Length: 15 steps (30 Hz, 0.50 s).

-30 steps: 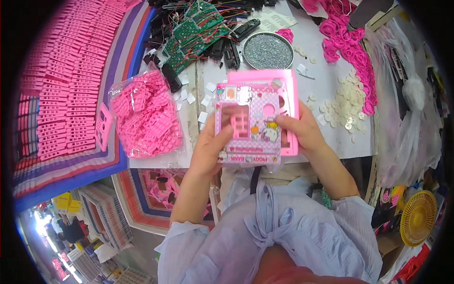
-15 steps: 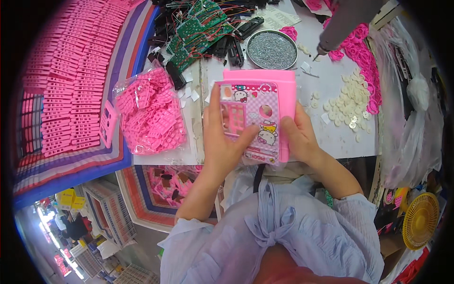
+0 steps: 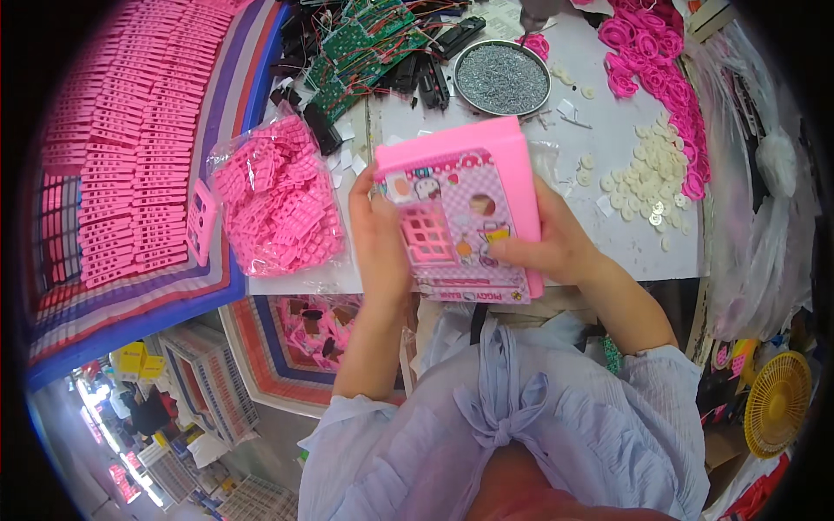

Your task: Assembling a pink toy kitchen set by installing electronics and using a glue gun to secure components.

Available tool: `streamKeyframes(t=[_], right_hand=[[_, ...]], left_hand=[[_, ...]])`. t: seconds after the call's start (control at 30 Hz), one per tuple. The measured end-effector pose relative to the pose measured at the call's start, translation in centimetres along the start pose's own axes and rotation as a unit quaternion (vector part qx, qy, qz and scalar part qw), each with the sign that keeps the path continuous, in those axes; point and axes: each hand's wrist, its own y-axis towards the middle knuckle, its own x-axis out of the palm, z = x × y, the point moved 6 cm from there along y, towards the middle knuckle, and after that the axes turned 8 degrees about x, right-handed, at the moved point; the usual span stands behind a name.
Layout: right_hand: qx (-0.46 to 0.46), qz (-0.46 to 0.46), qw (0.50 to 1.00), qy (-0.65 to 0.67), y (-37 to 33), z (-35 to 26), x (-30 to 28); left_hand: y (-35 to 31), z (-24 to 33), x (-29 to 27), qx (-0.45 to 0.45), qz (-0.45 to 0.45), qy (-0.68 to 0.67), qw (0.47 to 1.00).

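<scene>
A pink plastic toy casing (image 3: 521, 182) is held between my two hands above the table's front edge, slightly tilted. On its upper side is a purple-checked panel (image 3: 465, 187) with cartoon prints, a round hole and a pink keypad grid (image 3: 427, 234). My left hand (image 3: 378, 239) grips the left edge, its fingers partly hidden behind. My right hand (image 3: 556, 239) closes round the right edge, thumb lying across the printed face. A clear bag of pink keypads (image 3: 278, 200) lies to the left of my left hand.
Green circuit boards (image 3: 365, 48) with red wires and black parts pile up at the back. A screwdriver tip (image 3: 526, 30) hangs by a round tin of screws (image 3: 499, 80). White discs (image 3: 647, 178) and pink rings (image 3: 643, 52) lie right. A blue-rimmed crate of pink parts (image 3: 139, 148) stands left.
The casing has turned a little and shifted left. My left fingers have moved off the printed face to the edge; my right thumb has slid onto it. The hanging screwdriver has swung toward the tin.
</scene>
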Motion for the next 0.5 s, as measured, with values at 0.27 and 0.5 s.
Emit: streamKeyframes(t=[0.27, 0.5], right_hand=[[0.123, -0.084, 0.981, 0.126, -1.3, 1.1, 0.7], [0.093, -0.002, 0.992, 0.083, -1.5, 2.2, -0.1]], left_hand=[[1.4, 0.0, -1.7, -0.043, 0.055, 0.008, 0.998], [1.8, 0.2, -1.8, 0.023, 0.022, 0.025, 0.999]])
